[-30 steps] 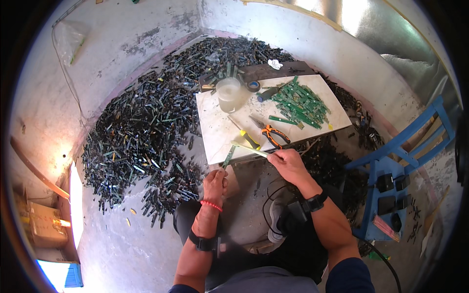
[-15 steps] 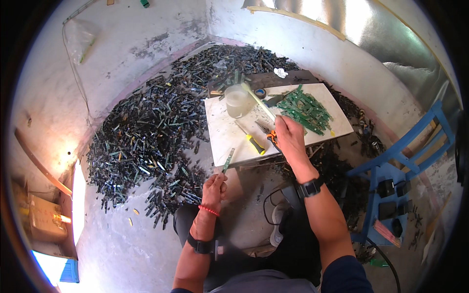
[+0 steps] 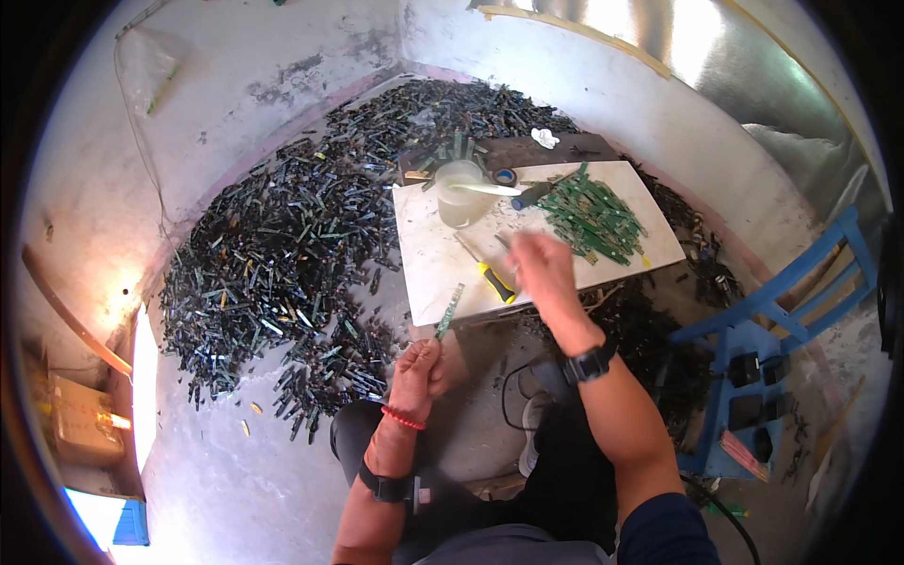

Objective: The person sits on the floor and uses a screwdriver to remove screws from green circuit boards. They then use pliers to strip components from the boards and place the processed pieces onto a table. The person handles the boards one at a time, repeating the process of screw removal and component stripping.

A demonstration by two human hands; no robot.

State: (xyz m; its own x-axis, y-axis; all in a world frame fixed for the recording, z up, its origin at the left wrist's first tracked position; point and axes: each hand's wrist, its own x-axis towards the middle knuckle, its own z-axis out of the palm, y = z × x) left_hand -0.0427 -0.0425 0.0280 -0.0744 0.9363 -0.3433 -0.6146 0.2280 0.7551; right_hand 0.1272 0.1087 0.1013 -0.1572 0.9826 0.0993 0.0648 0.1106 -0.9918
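The left hand (image 3: 417, 365) grips 1 green strip (image 3: 450, 313) by its lower end, tilted up at the table (image 3: 424, 254)'s near edge. The right hand (image 3: 544, 268) is a blur near the screwdriver (image 3: 494, 282); whether it holds anything, I cannot tell. A pale stick (image 3: 494, 189) juts rightward from the tub (image 3: 460, 209), left of the green pile (image 3: 598, 221).

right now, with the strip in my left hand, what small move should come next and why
Probably close the right hand on the pliers: it is blurred just over them, only their nose showing, while the pale brush rests at the cup and the left hand holds the green strip. Blur hides whether its grip is already on them.
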